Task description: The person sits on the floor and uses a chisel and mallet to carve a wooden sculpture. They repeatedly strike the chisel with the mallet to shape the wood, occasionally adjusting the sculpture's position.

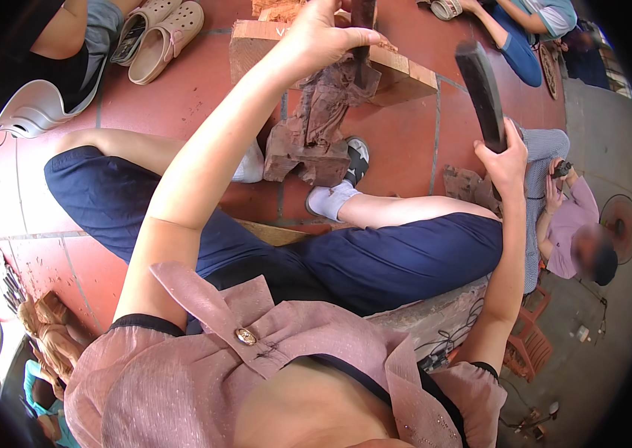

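Observation:
A dark reddish-brown carved wooden figure lies in front of me, its blocky base towards my feet and its far end against a pale wooden block. My left hand is wrapped round a dark chisel over the figure's far end, thumb stretched along it. The chisel's lower tip is hard to make out against the carving. Raised to the right, my right hand grips the lower end of a long black wooden mallet. The mallet is apart from the chisel.
The pale block rests on red floor tiles. Beige clogs and a white cap are at the upper left. Other people sit close by, one at right. A dark wood piece lies by my knee; another carving stands lower left.

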Demonstrator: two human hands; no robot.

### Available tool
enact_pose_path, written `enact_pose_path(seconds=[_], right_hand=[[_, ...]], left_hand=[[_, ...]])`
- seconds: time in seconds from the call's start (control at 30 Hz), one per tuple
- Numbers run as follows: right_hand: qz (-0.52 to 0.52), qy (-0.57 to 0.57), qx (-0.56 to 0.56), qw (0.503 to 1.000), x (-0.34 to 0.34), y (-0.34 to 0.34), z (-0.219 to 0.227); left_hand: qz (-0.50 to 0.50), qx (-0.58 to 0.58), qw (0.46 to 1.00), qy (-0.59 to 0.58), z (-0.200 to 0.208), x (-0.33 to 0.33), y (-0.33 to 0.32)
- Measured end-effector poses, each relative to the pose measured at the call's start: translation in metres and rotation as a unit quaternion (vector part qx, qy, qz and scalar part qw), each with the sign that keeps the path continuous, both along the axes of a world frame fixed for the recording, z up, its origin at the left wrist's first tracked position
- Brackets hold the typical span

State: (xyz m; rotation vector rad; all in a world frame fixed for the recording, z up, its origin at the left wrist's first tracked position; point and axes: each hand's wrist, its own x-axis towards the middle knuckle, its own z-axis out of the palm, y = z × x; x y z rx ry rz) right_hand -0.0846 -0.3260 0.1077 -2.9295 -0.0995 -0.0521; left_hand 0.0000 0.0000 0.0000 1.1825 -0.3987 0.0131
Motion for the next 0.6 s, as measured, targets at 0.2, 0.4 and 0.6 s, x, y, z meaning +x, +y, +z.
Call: enact_pose_path(seconds=[0.2,0.4,0.6], right_hand=[[0.083,-0.047,0.057,0.994,0.0,0.03,0.001],[0.133,-0.058,0.126,0.981,0.007,0.049,0.007],[0.087,-0.086,0.226,0.966,0.017,0.054,0.018]], left_hand=[[-0.006,0.047,0.998,-0.046,-0.004,0.005,-0.006],[-0.004,0.085,0.996,-0.04,0.005,0.01,-0.016],[-0.015,0.191,0.98,-0.053,0.019,0.015,-0.022]])
